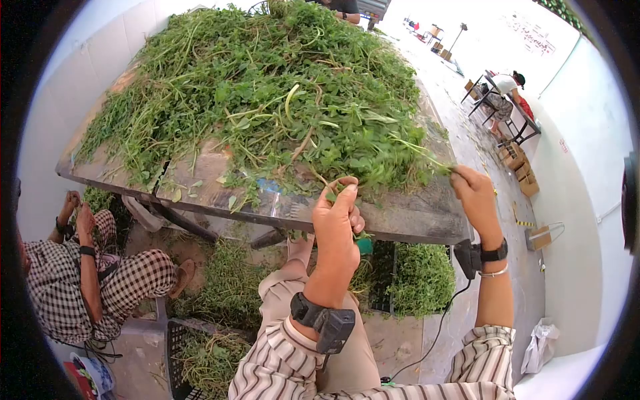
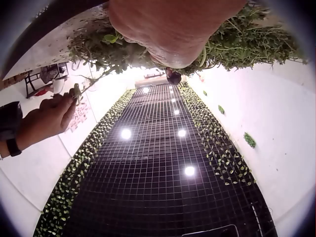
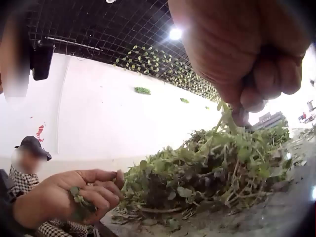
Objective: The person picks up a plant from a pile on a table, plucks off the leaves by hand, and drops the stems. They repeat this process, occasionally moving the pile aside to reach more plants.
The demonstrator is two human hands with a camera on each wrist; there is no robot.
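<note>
A large heap of leafy green plants [image 1: 267, 100] covers most of the worn table [image 1: 413, 223]. My right hand [image 1: 479, 200] is at the table's right corner, pinching a long pale-green stem [image 1: 427, 155] between thumb and fingers. That stem runs left into the heap, where the leaves are blurred. At the front edge, my left hand [image 1: 335, 230] has its fingers curled round a few leafy sprigs, thumb uppermost. In the right wrist view, the leaves [image 3: 81, 202] show in the palm of that hand, beside the heap.
A person in checked clothes [image 1: 60, 293] sits at the left, hands raised. Below the table are a black crate [image 1: 173, 363] of greens, loose greens [image 1: 223, 287] and another pile [image 1: 423, 280]. A black cable [image 1: 437, 333] hangs from my right wrist. Cardboard boxes [image 1: 517, 163] line the right wall.
</note>
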